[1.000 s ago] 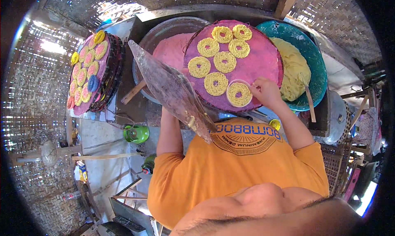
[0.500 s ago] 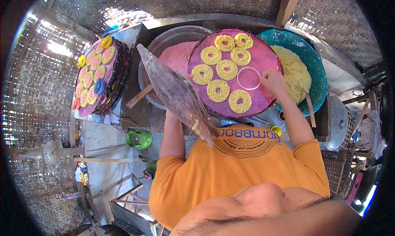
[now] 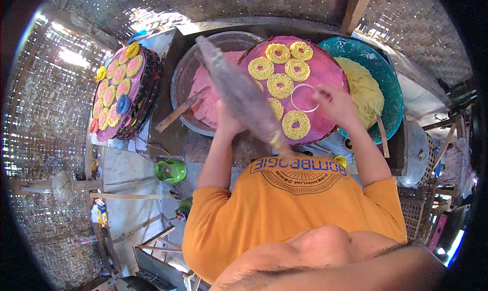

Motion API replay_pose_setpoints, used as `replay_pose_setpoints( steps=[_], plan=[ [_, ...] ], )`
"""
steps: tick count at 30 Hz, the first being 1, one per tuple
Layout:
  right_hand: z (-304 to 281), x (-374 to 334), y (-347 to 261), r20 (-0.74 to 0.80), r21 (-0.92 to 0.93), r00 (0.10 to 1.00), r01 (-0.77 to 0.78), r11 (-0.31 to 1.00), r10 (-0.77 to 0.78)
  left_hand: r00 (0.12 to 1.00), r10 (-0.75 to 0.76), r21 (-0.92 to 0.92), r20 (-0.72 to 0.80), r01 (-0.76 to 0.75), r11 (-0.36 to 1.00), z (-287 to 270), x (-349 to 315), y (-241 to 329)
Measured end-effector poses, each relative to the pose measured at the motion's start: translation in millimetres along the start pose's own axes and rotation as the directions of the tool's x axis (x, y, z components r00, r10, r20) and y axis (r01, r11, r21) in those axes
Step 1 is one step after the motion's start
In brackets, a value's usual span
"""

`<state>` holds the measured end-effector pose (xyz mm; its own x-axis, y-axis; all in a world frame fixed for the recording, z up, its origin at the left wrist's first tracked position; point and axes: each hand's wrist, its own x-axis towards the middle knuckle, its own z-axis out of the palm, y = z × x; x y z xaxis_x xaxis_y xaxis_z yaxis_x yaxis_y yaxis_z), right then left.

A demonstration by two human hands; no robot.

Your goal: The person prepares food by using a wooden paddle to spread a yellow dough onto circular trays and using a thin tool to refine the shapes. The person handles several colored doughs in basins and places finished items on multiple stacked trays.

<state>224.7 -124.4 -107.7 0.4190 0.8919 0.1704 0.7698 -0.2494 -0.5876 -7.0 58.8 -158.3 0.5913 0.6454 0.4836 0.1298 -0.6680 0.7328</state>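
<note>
A long greyish piping bag (image 3: 231,83) slants across the front of me, yellow dough at its near, lower end. My left hand (image 3: 229,121) grips it from the left side, its fingers partly hidden behind the bag. Under the bag lies a round tray with a pink surface (image 3: 325,67), carrying several yellow piped dough rings (image 3: 280,86). A thin white hoop (image 3: 293,104) rests on the tray's right half. Beside the hoop's right edge, my right hand (image 3: 335,105) has its fingers apart, slightly blurred; they are at or very near the rim.
Left of the tray stands a metal basin (image 3: 179,70) of pink dough with a wooden paddle (image 3: 173,117). At right, a teal basin (image 3: 394,88) holds yellow dough and a wooden-handled tool (image 3: 383,133). Stacked round trays (image 3: 147,95) with pink-and-yellow pieces stand far left.
The piping bag has swung right and its near end now covers part of the tray. My left hand has risen into view. The hoop has shifted slightly left, and my right hand's fingers have loosened.
</note>
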Motion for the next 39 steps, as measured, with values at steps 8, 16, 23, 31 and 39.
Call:
replay_pose_setpoints(
  steps=[8,16,23,31,39],
  plan=[
    [2,-30,1,0.571,0.75,0.817,-0.559,0.354,0.081,0.944,0.193,-0.378,0.267,-0.082,0.922,46,65,42],
    [-38,-21,38,0.745,0.642,0.667,-0.716,0.275,-0.002,0.904,0.099,-0.772,0.415,0.408,-0.488,86,152,21],
    [-66,-5,57,0.765,0.475,0.591,-0.786,0.396,0.255,0.903,-0.122,-0.804,0.413,0.299,-0.513,134,141,12],
    [-54,-3,37,0.687,0.416,0.627,-0.755,0.508,0.368,0.887,-0.189,-0.824,0.421,0.287,-0.488,126,135,-4],
    [-42,16,31,0.46,0.307,0.781,-0.587,0.749,0.423,0.866,-0.304,-0.856,0.398,0.232,-0.462,106,152,-1]
  ],
)
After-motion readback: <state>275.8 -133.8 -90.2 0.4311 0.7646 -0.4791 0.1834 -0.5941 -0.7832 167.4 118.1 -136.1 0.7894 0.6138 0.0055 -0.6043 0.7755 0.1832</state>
